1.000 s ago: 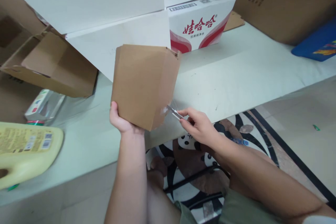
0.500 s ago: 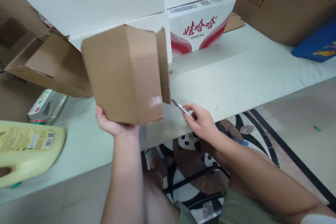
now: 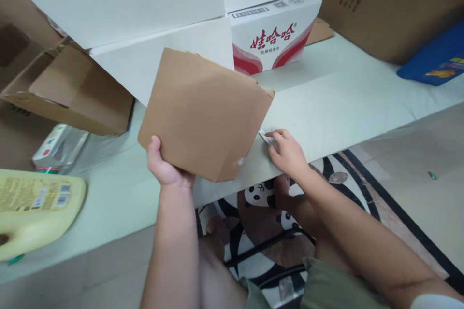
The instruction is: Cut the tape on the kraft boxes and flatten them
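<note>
My left hand [image 3: 164,166] grips the lower left corner of a small brown cardboard box [image 3: 203,113], held tilted above the pale table [image 3: 344,101]. My right hand [image 3: 288,152] is closed on a small metal blade-like tool [image 3: 266,136], its tip at the box's right edge. A scrap of clear tape shows on the box's lower corner.
White cartons [image 3: 145,14] are stacked behind, one with red print [image 3: 273,38]. An open brown box [image 3: 68,89] lies at left, a yellow jug [image 3: 34,207] and a plastic-wrapped pack [image 3: 58,147] near it. A large brown carton [image 3: 391,5] and a blue item [image 3: 435,60] sit at right.
My left hand has turned the box, swinging it left and then back with a broad face toward me. My right hand with the tool moved up and right along the box's edge.
</note>
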Available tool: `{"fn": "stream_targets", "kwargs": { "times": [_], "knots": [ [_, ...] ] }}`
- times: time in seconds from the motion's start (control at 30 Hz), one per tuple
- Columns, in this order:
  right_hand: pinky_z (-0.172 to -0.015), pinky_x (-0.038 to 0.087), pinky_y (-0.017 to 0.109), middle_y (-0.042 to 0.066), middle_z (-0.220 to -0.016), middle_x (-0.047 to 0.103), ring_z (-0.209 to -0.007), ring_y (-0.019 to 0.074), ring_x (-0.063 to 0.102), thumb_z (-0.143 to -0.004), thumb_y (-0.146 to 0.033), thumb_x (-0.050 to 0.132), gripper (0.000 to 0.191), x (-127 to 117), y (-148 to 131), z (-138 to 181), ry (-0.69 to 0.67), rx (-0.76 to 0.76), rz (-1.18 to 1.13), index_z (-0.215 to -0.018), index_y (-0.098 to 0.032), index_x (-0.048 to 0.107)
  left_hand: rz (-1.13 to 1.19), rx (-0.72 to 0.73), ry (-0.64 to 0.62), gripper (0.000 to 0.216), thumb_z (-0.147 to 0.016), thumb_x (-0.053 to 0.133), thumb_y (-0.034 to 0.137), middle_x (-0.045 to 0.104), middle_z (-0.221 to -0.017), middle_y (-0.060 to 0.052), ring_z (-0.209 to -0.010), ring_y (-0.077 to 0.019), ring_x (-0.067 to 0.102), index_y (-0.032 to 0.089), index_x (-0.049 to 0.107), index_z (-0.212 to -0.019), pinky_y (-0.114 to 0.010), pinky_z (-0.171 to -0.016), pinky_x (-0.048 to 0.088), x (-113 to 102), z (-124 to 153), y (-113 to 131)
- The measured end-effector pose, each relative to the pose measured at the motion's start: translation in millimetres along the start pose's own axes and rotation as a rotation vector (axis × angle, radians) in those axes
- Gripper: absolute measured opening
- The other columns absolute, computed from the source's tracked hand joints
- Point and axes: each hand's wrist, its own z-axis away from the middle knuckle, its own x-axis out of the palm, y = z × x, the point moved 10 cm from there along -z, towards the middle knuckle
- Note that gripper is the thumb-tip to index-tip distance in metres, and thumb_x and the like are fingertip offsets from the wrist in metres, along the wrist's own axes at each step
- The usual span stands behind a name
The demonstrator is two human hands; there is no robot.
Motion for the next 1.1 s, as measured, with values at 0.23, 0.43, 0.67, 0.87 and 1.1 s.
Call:
{"fn": "stream_targets", "kwargs": {
  "times": [0.23,0.43,0.67,0.87,1.1],
  "knots": [
    [-0.088,0.052,0.041,0.012,-0.115,0.069,-0.103,0.0250,0.065,-0.088,-0.033,0.046,0.027,-38.6,13.2,-0.7,0.290,0.091,-0.450,-0.107,-0.022,0.063,-0.127,0.012,0.015,0.034,-0.074,0.074,0.042,0.076,-0.101,-0.004,-0.105,-0.0241,0.071,0.024,0.072,-0.102,-0.031,-0.087,0.057,-6.9,0.3,-1.8],
    [-0.098,0.051,0.044,0.012,-0.123,0.065,-0.115,0.0252,0.065,-0.091,-0.042,0.040,0.033,-50.4,2.7,7.6,0.354,-0.004,-0.619,-0.115,-0.024,0.054,-0.119,0.057,-0.054,0.040,-0.074,0.069,0.055,0.076,-0.098,-0.007,-0.114,-0.0296,0.068,0.023,0.074,-0.097,-0.036,-0.094,0.056,5.3,7.0,5.8],
    [-0.103,0.050,0.044,0.011,-0.119,0.065,-0.116,0.0257,0.062,-0.092,-0.055,0.041,0.043,-51.8,1.6,9.1,0.391,-0.093,-0.667,-0.118,-0.024,0.056,-0.157,-0.032,-0.182,0.038,-0.074,0.070,0.057,0.074,-0.087,-0.008,-0.110,-0.0305,0.070,0.021,0.072,-0.083,-0.036,-0.090,0.057,13.8,7.9,-7.9],
    [-0.095,0.049,0.045,0.004,-0.099,0.064,-0.098,0.0242,0.060,-0.093,-0.061,0.048,0.043,-56.8,2.7,12.3,0.480,-0.181,-0.781,-0.114,-0.026,0.064,-0.193,0.034,-0.283,0.050,-0.073,0.069,0.069,0.072,-0.080,-0.005,-0.090,-0.0256,0.072,0.020,0.070,-0.081,-0.036,-0.083,0.059,14.4,7.5,-10.0],
    [-0.098,0.048,0.047,0.006,-0.114,0.062,-0.110,0.0268,0.059,-0.094,-0.065,0.047,0.043,-51.3,1.0,12.7,0.466,-0.196,-0.753,-0.114,-0.029,0.059,-0.172,0.053,-0.169,0.045,-0.075,0.070,0.065,0.068,-0.068,-0.002,-0.070,-0.0191,0.069,0.020,0.069,-0.073,-0.030,-0.069,0.057,-0.4,3.7,-12.0]
  ]
}}
